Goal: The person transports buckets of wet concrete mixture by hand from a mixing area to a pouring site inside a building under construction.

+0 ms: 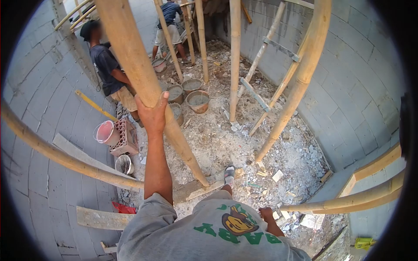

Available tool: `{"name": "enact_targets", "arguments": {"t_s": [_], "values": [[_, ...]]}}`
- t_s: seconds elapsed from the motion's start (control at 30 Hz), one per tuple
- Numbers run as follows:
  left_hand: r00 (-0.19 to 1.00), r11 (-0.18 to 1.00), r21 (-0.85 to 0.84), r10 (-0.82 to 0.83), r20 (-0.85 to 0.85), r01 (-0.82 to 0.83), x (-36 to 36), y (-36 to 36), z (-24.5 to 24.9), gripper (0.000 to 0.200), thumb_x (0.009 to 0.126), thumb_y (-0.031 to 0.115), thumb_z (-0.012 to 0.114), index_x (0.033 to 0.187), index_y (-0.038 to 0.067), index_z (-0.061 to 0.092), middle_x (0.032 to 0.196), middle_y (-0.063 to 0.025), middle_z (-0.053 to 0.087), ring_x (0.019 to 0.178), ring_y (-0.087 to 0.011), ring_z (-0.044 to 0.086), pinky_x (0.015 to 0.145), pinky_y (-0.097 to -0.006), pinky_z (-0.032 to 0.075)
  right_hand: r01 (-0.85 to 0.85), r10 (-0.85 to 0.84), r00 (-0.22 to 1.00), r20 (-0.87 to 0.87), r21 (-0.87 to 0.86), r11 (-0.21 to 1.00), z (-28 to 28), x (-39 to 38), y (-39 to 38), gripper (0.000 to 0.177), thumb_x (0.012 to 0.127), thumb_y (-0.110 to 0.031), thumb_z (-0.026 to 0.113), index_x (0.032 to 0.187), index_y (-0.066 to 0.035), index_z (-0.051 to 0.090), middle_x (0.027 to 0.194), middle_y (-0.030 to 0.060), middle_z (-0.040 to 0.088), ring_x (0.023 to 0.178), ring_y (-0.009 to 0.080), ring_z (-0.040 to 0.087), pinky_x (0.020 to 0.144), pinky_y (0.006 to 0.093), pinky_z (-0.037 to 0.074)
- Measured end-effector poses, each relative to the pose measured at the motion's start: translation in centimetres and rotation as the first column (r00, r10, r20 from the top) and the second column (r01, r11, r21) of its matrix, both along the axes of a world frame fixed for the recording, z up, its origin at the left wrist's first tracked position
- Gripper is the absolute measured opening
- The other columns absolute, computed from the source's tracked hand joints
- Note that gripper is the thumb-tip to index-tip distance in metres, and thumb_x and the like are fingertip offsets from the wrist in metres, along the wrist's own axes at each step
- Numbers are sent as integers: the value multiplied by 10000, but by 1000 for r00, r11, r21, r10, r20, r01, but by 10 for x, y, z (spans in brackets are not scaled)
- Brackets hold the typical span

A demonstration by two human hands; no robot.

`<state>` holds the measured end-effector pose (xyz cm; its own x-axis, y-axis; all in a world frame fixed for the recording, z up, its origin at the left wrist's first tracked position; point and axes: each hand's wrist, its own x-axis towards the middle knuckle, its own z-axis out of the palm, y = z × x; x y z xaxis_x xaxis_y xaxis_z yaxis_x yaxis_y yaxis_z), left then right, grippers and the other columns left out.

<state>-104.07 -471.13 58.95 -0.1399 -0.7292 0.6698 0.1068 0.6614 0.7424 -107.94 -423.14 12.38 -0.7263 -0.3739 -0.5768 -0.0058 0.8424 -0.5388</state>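
My left hand (152, 114) is wrapped round a thick bamboo pole (143, 74), its thumb pointing up along the pole. This pole leans from the upper left down to the floor, its foot close to a short board (204, 191). My right hand (266, 214) hangs low beside my grey shirt (174, 239), over the rubble floor. Its fingers are small and partly in shade, so I cannot make out whether they hold anything. My sandalled foot (229, 174) stands near the foot of the pole.
Several bamboo poles (235, 56) stand ahead, with a ladder (274, 65) beside the right block wall (348, 69). Buckets of wet mortar (198, 102) sit on the floor. A pink bucket (106, 132) rests by a crate (126, 137). Two co-workers (106, 65) are at the left and back.
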Motion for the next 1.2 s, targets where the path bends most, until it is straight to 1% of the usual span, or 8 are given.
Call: {"name": "enact_targets", "arguments": {"t_s": [0.23,0.27,0.53,0.63,0.8,1.03,1.1,1.2], "values": [[999,997,-75,13,-33,-15,0,-20,-15,445,655,201,700,954,6,434,837,-88,535,745,-148,516,669,-258,417,377,-378,886,269,60,924,-12,-14,-7,294,661,-274,552,706,14,594,625,127,600,577,225,591,561,313,479],[1000,998,-56,6,-23,-7,1,-17,-11,448,657,205,700,955,3,433,837,-87,534,741,-146,515,665,-256,418,-139,148,971,-188,63,988,-90,-24,23,273,661,-226,569,735,36,588,673,142,603,611,237,592,558,330,480],[1000,998,-63,-13,-26,11,0,-16,-12,459,657,227,703,953,3,434,839,-82,535,736,-144,516,661,-256,421,117,-120,991,66,61,991,-74,-23,17,158,728,-175,493,817,-119,610,740,111,600,684,250,588,616,355,465],[1000,997,-70,11,-15,-12,0,-14,-10,461,658,236,703,952,4,435,840,-82,535,740,-145,515,665,-257,420,-563,661,673,-330,351,748,-42,-16,19,189,747,-207,479,837,-104,611,744,126,598,680,258,587,623,355,463],[999,998,-45,-36,-24,35,1,-13,-9,455,664,233,699,960,9,436,848,-77,530,748,-145,512,674,-257,416,-68,61,997,46,176,982,-56,-12,19,232,752,-242,463,857,-97,610,760,148,595,699,273,584,666,364,457],[997,998,-26,-64,-42,63,2,-10,-8,453,665,226,698,965,12,434,863,-74,518,763,-143,503,683,-257,411,-147,157,984,-78,127,981,-47,-11,26,216,749,-240,480,824,-87,614,705,157,597,634,258,592,614,347,468],[992,994,-10,-108,-72,107,2,-8,-6,456,667,226,697,967,9,431,859,-73,520,760,-144,503,679,-256,412,273,-296,944,145,161,948,-76,-16,24,206,765,-220,464,813,-84,611,714,140,602,619,246,596,585,338,472],[997,997,-41,-66,-50,64,1,-15,-10,493,643,251,719,948,-4,428,850,-96,528,753,-163,521,675,-274,426,253,-258,965,37,110,961,-158,-22,49,203,753,-207,490,778,-38,601,693,128,604,583,238,592,545,341,477]]}}
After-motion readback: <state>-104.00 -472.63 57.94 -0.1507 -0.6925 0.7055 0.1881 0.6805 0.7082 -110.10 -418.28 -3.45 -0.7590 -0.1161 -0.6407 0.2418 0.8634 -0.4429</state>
